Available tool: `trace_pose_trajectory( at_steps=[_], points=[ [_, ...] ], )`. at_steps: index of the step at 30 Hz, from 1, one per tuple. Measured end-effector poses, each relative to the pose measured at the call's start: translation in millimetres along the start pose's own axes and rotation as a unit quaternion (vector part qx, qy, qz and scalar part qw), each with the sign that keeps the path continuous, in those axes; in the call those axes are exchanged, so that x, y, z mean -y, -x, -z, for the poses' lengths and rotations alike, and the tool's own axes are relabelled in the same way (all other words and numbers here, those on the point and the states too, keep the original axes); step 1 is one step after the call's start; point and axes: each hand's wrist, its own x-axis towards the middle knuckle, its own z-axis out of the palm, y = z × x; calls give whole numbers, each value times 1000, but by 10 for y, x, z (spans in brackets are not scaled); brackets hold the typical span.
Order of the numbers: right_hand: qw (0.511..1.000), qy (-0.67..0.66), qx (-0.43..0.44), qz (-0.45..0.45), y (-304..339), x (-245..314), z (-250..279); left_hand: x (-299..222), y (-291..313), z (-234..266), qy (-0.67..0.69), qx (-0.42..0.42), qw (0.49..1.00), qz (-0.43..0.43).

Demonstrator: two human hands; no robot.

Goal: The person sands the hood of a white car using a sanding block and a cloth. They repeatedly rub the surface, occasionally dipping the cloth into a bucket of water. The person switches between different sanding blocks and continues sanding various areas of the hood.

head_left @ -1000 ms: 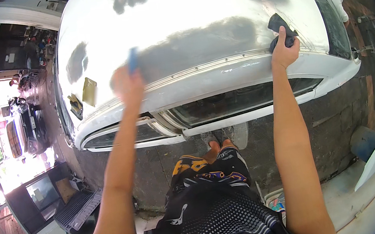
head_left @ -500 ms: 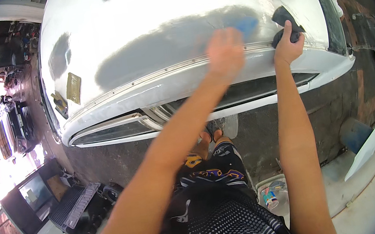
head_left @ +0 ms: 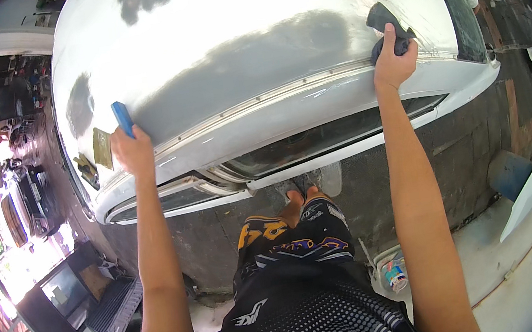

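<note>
A white car roof (head_left: 195, 37) with grey patches lies in front of me. At its left end, my left hand (head_left: 133, 150) is closed around a blue sanding block (head_left: 123, 119), which stands tilted by the roof edge. Beside that hand rests an olive rectangular pad (head_left: 101, 147). Left of the pad is a dark and yellowish tool (head_left: 87, 172) whose kind I cannot make out. At the right end of the roof, my right hand (head_left: 395, 67) grips a black cloth (head_left: 383, 16), its thumb on top and one flap sticking up on the roof.
A metal trim strip (head_left: 257, 100) runs along the near roof edge above the side windows (head_left: 323, 138). Behind me on the right stand a pail with a can (head_left: 395, 275) and a white panel (head_left: 524, 198). A black slatted part (head_left: 113, 307) sits at the lower left.
My left hand has swept with the blue block from near my right hand leftward to the far left end of the roof. My right hand still holds the black cloth.
</note>
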Motion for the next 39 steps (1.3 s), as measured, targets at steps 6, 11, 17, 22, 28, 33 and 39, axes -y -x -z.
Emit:
trace_pose_trajectory(
  at_steps=[6, 11, 17, 22, 28, 33, 39],
  points=[
    [999, 1, 14, -31, -13, 32, 53, -2334, 247, 1, 140, -47, 968, -202],
    [999, -11, 6, -47, 12, 151, -17, -4066, 866, 133, 179, 65, 916, -353],
    [999, 31, -9, -18, -21, 77, 0, -3491, 801, 268, 302, 122, 888, -324],
    [999, 29, -24, 13, -45, 47, 24, -1212, 505, 90, 115, 84, 988, -58],
    [999, 35, 2, -9, 50, 179, -1, 751, 164, -69, -23, -55, 997, -41],
    [999, 44, 10, -16, -4, 106, 77, -549, 178, -176, 47, -53, 992, -102],
    [1000, 10, -8, -21, 61, 201, -43, -3344, 914, -50, 282, -73, 916, -277]
  ],
)
